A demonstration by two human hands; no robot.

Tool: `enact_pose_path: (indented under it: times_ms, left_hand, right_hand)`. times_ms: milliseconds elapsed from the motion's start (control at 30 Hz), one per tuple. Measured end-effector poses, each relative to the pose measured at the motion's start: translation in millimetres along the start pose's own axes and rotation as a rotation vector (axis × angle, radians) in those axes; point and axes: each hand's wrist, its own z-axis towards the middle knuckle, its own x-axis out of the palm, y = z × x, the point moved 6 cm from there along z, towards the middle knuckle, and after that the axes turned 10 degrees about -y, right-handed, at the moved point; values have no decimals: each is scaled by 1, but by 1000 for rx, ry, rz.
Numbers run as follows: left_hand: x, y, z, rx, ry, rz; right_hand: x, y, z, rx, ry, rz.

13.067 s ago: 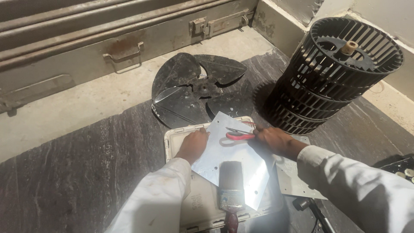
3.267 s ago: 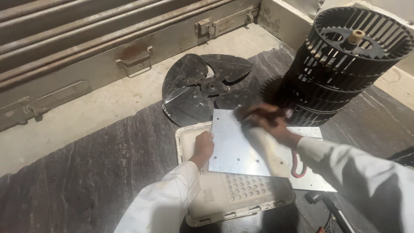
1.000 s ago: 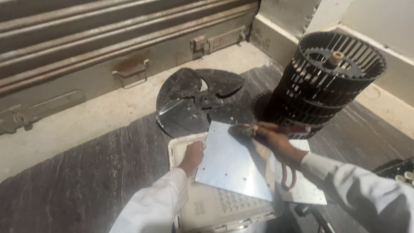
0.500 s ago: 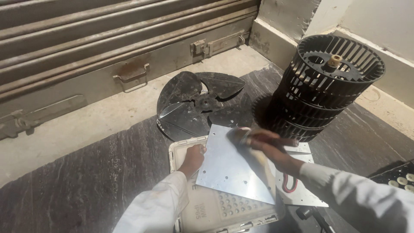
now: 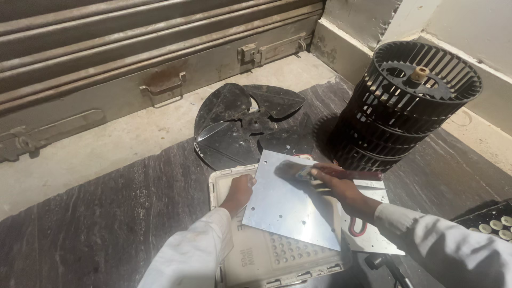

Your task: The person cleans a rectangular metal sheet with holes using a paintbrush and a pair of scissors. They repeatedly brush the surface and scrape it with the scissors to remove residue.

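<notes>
- Landmark: the metal plate (image 5: 293, 205), a flat grey sheet with small holes, lying tilted across the white lamp housing (image 5: 266, 256) on the dark stone floor (image 5: 96, 224).
- Left of the plate, the left hand (image 5: 240, 191) rests at the plate's left edge with its fingers curled in on that edge (whether they truly pinch it I cannot tell).
- Above the plate, farther from the person, a black fan blade (image 5: 242, 122) lies flat on the floor.
- On the plate's upper part, the bristles of a paintbrush (image 5: 306, 172) touch the metal.
- At the plate's right edge, the right hand (image 5: 338, 184) is closed around the paintbrush's reddish handle.
- Up and to the right of the plate stands a black blower wheel (image 5: 405, 106), upright, close to the wall.
</notes>
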Motion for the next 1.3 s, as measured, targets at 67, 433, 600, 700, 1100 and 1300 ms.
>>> enact_pose_path:
  times_ms: [67,433,600,700,1100,1300]
  left_hand:
    - [1,-1,-1,-10,32,46]
    - [0,1,-3,0,19,-38]
    - [-3,-2,-1,28,11,2]
    - [1,6,-4,-148,88,-16]
    - [0,5,-2,-83,84,8]
    - [0,0,-2,-13,64,21]
  right_hand:
    - [3,-2,-5,-54,158,-147]
    - [-24,-2,24,24,-187,-134]
    - [-17,-1,9,-124,165,-238]
    - [-5,-4,-12,-137,636,-273]
    - [-21,12,31,-73,293,-390]
    - [-26,9,33,-171,2,-483]
